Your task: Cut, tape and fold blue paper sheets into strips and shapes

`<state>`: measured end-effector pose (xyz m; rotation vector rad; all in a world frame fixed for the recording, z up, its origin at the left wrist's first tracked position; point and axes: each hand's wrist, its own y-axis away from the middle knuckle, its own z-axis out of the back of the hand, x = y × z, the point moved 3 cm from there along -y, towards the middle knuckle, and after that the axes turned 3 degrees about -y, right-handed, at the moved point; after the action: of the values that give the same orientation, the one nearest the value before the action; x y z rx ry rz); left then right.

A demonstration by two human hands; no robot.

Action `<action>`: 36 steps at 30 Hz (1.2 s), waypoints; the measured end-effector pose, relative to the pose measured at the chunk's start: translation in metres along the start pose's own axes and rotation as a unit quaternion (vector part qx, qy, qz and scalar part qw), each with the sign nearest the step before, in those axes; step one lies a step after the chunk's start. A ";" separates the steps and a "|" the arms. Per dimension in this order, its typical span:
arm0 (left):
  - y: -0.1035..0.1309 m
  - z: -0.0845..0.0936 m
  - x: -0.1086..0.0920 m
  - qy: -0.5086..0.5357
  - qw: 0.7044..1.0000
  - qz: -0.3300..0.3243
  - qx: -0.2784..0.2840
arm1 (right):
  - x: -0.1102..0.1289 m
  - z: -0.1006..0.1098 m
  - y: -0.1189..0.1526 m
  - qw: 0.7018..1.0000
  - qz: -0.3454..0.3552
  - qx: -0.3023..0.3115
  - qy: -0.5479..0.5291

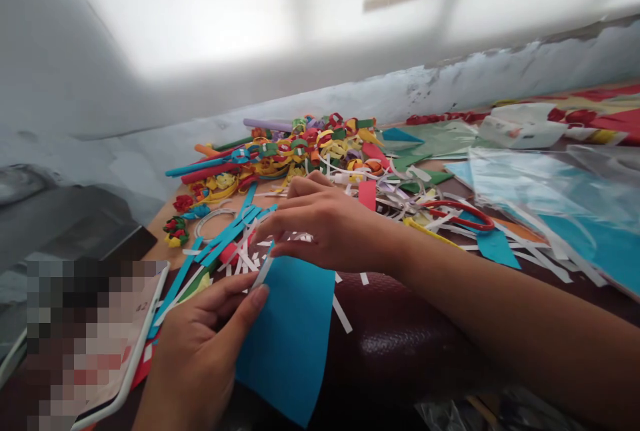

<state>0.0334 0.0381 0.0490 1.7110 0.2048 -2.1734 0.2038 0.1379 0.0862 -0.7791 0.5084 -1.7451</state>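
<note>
A sheet of blue paper hangs tilted from my left hand, whose thumb and fingers pinch its left edge. Along that edge runs a narrow white strip that looks like tape. My right hand reaches across from the right, its thumb and fingertips closed at the upper end of the strip, at the paper's top corner. Exactly what lies between those fingertips is partly hidden. Blue paper strips and white scraps lie on the table behind the hands.
Colourful paper chains are heaped at the back. Red-handled scissors lie among scraps at the right, near blue sheets in clear plastic. A roll of tape lies left of centre. A phone or tablet stands at the left.
</note>
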 end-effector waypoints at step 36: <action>-0.016 -0.004 0.002 0.029 0.989 0.004 0.146 | 0.005 0.003 -0.007 0.998 0.023 0.019 0.054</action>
<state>0.0304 0.0541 0.0439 1.9270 -0.1116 -2.2379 0.2002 0.1355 0.0937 -0.6452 0.5605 -1.7556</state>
